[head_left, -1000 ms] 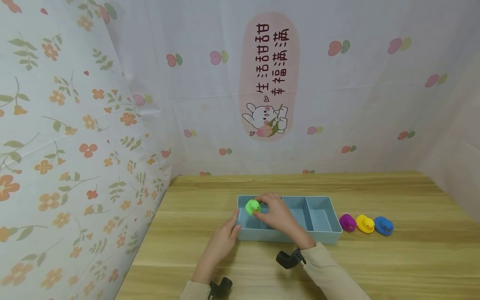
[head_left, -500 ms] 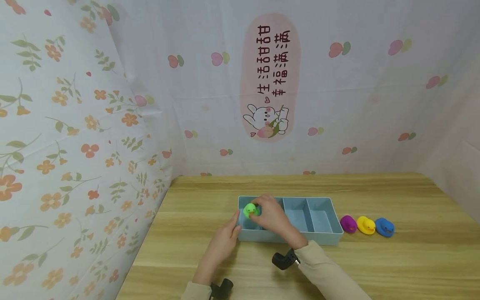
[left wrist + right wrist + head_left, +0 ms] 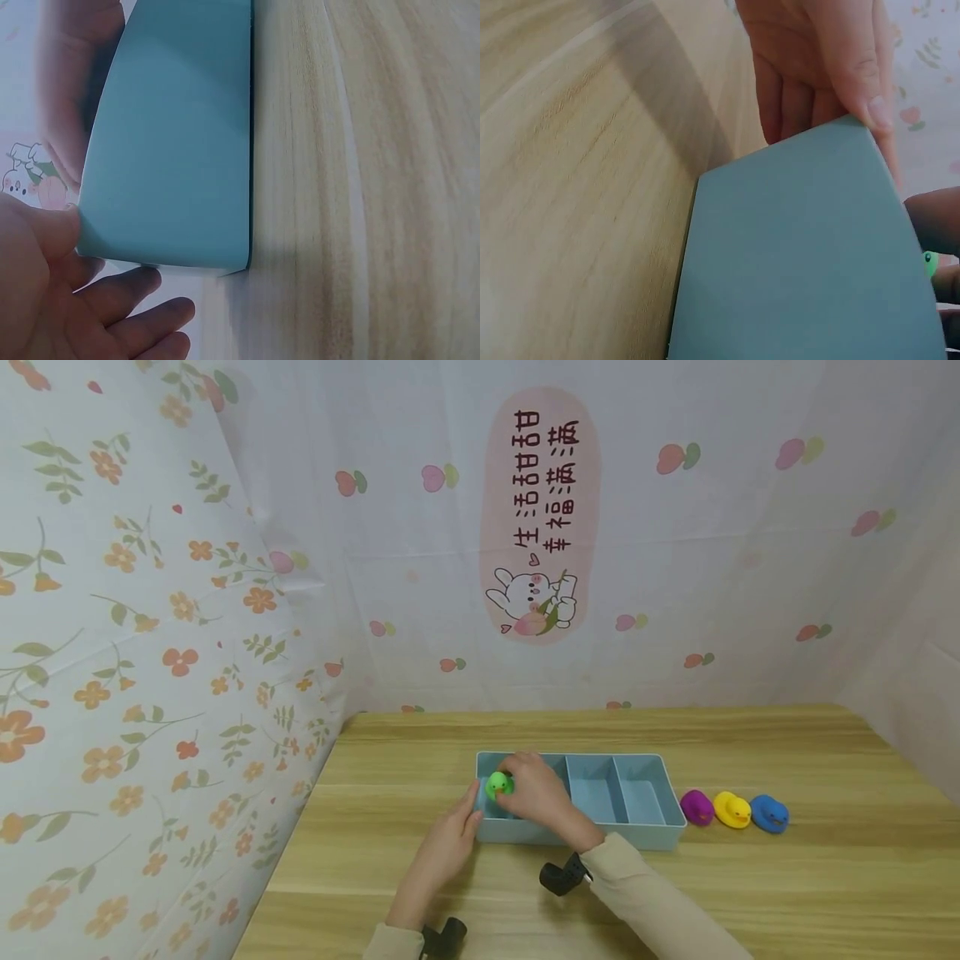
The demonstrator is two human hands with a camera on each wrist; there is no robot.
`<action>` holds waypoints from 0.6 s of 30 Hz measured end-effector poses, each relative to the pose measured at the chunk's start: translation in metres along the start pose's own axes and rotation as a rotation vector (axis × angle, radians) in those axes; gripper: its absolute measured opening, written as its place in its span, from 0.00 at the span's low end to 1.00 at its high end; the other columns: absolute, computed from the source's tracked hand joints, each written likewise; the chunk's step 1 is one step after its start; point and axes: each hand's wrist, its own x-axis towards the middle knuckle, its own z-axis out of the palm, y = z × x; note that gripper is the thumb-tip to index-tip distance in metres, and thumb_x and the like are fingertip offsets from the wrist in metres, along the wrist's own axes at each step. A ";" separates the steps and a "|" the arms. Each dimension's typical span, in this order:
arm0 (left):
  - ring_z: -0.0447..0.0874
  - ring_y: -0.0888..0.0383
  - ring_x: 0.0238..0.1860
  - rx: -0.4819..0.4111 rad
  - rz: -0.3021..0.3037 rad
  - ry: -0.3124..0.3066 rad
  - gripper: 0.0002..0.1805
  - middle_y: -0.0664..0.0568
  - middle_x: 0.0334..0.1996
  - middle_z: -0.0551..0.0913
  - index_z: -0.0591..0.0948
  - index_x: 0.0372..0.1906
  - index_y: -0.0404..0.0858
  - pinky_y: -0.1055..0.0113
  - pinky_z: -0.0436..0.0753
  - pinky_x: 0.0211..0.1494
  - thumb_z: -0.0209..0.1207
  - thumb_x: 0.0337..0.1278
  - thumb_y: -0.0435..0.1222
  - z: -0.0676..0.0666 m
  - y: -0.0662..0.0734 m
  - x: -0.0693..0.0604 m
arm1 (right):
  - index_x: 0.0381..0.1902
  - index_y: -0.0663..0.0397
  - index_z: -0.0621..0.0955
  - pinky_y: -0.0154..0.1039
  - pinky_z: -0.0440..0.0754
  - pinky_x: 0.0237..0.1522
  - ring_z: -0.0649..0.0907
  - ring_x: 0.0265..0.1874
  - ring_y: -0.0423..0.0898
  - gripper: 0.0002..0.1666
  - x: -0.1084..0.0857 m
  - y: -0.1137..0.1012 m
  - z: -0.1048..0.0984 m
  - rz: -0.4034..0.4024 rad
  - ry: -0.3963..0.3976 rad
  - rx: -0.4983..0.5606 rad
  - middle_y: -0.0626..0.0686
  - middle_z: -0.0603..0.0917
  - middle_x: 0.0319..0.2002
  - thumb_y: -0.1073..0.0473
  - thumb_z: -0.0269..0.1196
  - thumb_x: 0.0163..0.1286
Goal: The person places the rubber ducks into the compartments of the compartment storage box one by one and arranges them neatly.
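Fingers of my right hand (image 3: 534,789), head view, pinch a small bright-green toy duck (image 3: 497,783) within the left end of a long light-blue, plastic-looking divided tray (image 3: 645,837). Thumb and fingers of my left hand (image 3: 448,839) grip the tray's near left corner on the wood-grain table (image 3: 360,877). Recommended: lower the duck level, clear of the walls; release only once its base seats. Brace the corner lightly against sliding. Beside the tray's right end sit a purple toy duck (image 3: 697,808), a yellow toy duck (image 3: 732,810) and a blue toy duck (image 3: 769,814). Whether the green base touches the tray floor cannot be determined.

Left wrist view: my left thumb bears on the corner, fingers at the end wall. My right hand is blurred and cut off; the green duck is hidden.

Right wrist view: only a sliver of green, with one eye, shows past the rim; my right fingers are cut off at the margin.
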 end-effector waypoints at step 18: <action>0.68 0.40 0.66 0.008 0.025 0.027 0.27 0.36 0.66 0.68 0.59 0.72 0.34 0.47 0.70 0.66 0.45 0.73 0.37 0.002 -0.002 0.000 | 0.33 0.53 0.86 0.38 0.74 0.26 0.73 0.29 0.45 0.16 0.009 0.004 0.013 0.024 -0.095 -0.130 0.49 0.85 0.31 0.57 0.77 0.45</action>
